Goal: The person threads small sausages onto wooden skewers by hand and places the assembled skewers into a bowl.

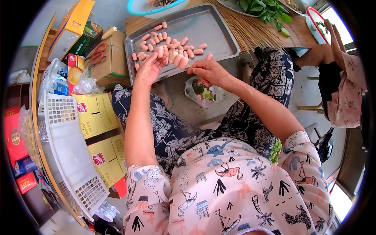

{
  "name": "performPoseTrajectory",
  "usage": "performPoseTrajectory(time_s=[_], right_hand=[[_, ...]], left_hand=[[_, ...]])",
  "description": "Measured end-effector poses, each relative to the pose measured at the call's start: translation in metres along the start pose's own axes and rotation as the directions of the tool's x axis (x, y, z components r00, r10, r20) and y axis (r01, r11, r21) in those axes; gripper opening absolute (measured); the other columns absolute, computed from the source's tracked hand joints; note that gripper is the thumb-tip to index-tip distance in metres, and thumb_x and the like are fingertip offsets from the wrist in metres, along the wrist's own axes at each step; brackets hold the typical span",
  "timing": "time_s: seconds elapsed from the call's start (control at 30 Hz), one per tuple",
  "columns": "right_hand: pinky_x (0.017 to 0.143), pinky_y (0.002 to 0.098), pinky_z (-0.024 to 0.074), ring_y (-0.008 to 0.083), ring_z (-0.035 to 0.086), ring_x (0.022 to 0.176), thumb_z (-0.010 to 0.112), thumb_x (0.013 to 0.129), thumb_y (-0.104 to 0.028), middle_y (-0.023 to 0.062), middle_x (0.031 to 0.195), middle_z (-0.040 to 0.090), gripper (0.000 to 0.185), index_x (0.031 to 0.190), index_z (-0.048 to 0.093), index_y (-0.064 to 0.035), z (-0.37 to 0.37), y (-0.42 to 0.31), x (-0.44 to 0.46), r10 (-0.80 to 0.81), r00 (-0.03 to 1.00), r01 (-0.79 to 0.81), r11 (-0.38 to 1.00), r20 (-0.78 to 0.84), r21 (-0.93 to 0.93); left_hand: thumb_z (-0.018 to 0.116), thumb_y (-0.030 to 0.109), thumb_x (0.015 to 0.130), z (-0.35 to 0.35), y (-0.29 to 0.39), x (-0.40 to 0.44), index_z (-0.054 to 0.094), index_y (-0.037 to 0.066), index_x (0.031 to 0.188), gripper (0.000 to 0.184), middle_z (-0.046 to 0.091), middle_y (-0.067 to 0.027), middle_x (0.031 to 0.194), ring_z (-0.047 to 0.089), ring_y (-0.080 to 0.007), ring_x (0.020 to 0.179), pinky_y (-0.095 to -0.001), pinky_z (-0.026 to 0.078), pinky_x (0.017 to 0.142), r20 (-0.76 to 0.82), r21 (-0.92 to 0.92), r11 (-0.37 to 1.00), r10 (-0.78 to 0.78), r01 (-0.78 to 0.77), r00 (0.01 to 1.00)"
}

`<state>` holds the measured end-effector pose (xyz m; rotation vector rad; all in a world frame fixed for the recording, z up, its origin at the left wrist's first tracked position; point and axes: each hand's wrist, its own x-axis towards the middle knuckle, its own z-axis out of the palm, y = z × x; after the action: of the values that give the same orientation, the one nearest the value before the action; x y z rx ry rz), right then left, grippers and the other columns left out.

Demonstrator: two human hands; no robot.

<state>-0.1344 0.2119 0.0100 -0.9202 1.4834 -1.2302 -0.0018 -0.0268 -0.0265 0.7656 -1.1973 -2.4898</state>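
My right hand (211, 73) is closed on a thin bamboo skewer (237, 98), which passes out below my wrist. Several small pink sausages (178, 60) are threaded side by side on it. At the skewer's far end, my left hand (148, 71) pinches one more small sausage (160, 51) between thumb and fingers. Both hands are over the near edge of a metal tray (207, 28). Many loose sausages (156, 38) lie in the tray's left half, and some are hidden behind my hands.
Many bamboo skewers (250, 29) lie on the table right of the tray, near green leaves (266, 9). A blue-rimmed basin (156, 11) stands behind. Left are a cardboard box (113, 58), scissors (98, 53) and a white basket (66, 147). A bag of scraps (203, 93) sits below; another person (346, 90) is at right.
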Motion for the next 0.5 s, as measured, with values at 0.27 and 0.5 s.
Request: performPoseTrajectory(time_s=[0.27, 0.5], right_hand=[[0.042, 0.0235, 0.0341, 0.0053, 0.044, 0.041, 0.048, 0.091, -0.015, -0.0002, 0.049, 0.048, 0.021, 0.094, 0.062, 0.0005, 0.0003, -0.0008, -0.0005, 0.003, 1.000, -0.003, 1.000, 0.004, 0.010], [0.042, 0.0222, 0.0329, 0.0048, 0.041, 0.041, 0.046, 0.093, -0.016, -0.0016, 0.049, 0.045, 0.022, 0.098, 0.061, 0.0002, 0.0019, -0.0042, -0.0021, 0.019, 1.000, -0.019, 1.000, 0.009, -0.011]], left_hand=[[0.057, 0.017, 0.090, 0.0029, -0.0012, -0.0004, 0.056, 0.002, 0.106, 0.022, 0.059, -0.0081, 0.099, 0.057, -0.0175, 0.091, -0.0307, 0.048, 0.083, 0.002, 0.006, 1.000, 0.002, -0.002, 1.000], [0.051, 0.018, 0.092, 0.0046, -0.0012, -0.0012, 0.054, -0.001, 0.109, 0.025, 0.057, -0.0102, 0.102, 0.056, -0.0187, 0.091, -0.0313, 0.048, 0.082, 0.001, -0.002, 1.000, -0.019, 0.019, 1.000]])
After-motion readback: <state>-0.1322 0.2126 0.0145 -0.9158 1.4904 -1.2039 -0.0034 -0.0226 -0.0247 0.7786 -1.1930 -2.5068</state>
